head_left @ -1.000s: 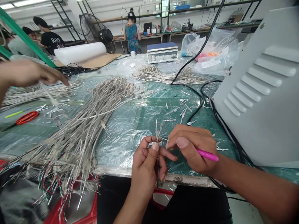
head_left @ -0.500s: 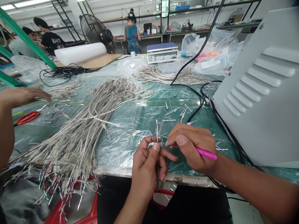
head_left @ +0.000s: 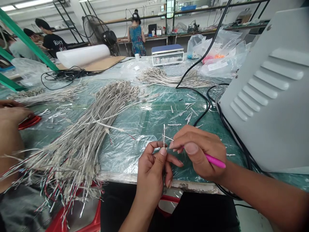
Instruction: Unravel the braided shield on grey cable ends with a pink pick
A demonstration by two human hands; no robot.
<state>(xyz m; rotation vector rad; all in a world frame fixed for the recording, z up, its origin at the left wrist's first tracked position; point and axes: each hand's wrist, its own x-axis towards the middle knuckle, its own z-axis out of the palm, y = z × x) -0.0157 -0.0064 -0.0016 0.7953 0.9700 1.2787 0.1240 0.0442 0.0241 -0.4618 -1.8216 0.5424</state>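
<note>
Left hand (head_left: 154, 169) pinches shielded cable (head_left: 164, 132) upright, evidently presenting its tip to right hand (head_left: 198, 149) at 3 o'clock, which grips pink tool (head_left: 215, 160), fingertips closed on that tip.

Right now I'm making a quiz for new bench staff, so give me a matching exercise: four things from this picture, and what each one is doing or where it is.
Column one:
1. left hand
2. right hand
3. co-worker's hand
4. grey machine

Column two:
A. grips a pink-handled tool
B. lies over red scissors
C. pinches a thin wire upright
D. stands on the table, at the right

Pairs: 1-C, 2-A, 3-B, 4-D
</note>
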